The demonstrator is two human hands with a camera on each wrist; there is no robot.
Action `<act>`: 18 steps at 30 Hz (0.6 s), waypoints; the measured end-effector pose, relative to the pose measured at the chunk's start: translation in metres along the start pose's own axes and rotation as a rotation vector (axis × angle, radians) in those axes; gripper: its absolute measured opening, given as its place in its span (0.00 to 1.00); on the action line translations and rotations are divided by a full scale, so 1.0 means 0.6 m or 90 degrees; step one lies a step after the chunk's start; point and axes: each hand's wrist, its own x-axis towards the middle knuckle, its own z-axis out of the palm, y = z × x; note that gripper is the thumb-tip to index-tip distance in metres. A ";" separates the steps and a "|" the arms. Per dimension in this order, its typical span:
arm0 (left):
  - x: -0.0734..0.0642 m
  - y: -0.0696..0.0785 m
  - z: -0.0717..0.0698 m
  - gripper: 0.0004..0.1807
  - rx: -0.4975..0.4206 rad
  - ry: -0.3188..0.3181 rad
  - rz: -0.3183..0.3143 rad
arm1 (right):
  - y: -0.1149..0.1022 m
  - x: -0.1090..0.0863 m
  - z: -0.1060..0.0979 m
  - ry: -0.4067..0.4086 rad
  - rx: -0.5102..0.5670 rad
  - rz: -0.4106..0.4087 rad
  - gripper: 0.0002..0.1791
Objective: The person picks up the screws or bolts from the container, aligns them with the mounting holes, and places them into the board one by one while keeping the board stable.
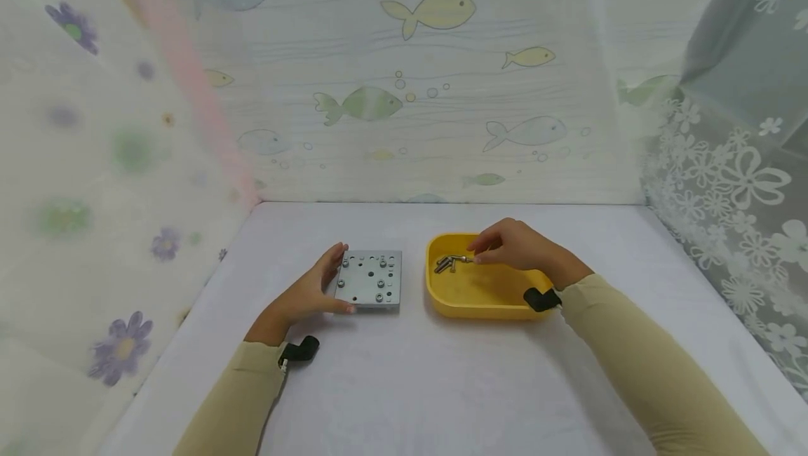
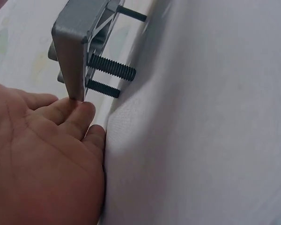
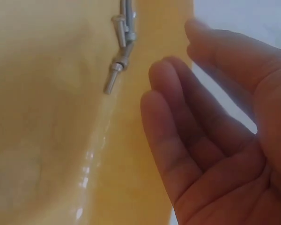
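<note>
A square silver metal plate (image 1: pixel 361 286) with holes and several socket-head screws (image 1: pixel 381 284) in it sits on the table, left of centre. My left hand (image 1: pixel 309 291) grips its left side, thumb at the front edge and fingers at the back corner. Threaded screw ends (image 2: pixel 113 67) stick out of the plate's underside in the left wrist view. Over the yellow tray (image 1: pixel 486 311), my right hand (image 1: pixel 520 249) reaches in from the right with its fingers loosely bent. Loose screws (image 1: pixel 445 263) lie in the tray by its fingertips; the right wrist view shows a space between them.
A white cloth (image 1: pixel 404 386) covers the table. Behind it hangs a curtain (image 1: pixel 442 126) printed with fish. Flowered curtains close off the left and right sides. The tray stands to the right of the plate, with a strip of cloth between them.
</note>
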 end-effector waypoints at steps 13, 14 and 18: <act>-0.004 -0.002 -0.004 0.78 -0.005 -0.012 -0.022 | 0.014 0.043 0.019 -0.021 0.159 0.091 0.18; -0.003 -0.002 -0.004 0.77 -0.004 -0.013 -0.021 | 0.015 0.044 0.021 -0.020 0.156 0.102 0.17; -0.002 -0.003 -0.005 0.77 -0.007 -0.013 -0.031 | 0.017 0.047 0.030 -0.021 0.156 0.133 0.15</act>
